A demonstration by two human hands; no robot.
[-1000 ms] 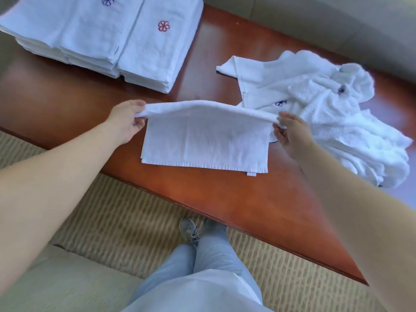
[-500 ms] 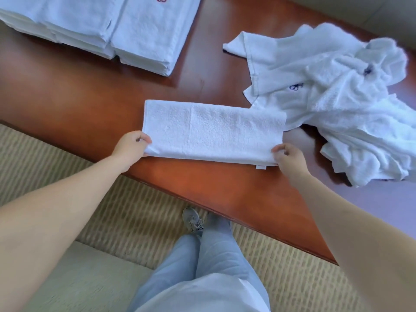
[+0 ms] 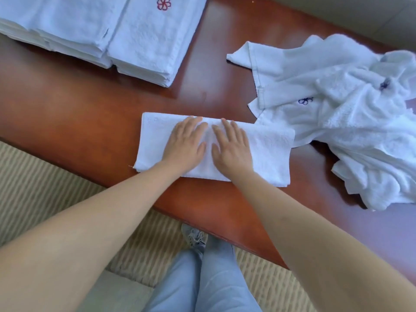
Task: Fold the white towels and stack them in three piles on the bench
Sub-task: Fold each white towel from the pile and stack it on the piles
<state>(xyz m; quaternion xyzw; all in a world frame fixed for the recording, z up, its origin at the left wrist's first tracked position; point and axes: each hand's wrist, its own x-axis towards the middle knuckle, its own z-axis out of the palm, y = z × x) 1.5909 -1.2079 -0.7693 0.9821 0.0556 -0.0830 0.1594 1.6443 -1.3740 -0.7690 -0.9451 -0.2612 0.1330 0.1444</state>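
Both hands, left hand (image 3: pixel 186 143) and right hand (image 3: pixel 231 145), are pressing flat, fingers straight, on folded towel (image 3: pixel 267 154) | unfolded towel heap (image 3: pixel 337 113) lying just right of it

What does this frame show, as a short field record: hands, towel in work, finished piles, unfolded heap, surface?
left hand: flat, pressing the towel
right hand: flat, pressing beside the left
towel in work: white terry towel folded into a long rectangle, near the front edge
finished piles: stacks of folded white towels, far left
unfolded heap: crumpled white towels, right
surface: glossy reddish-brown wooden bench
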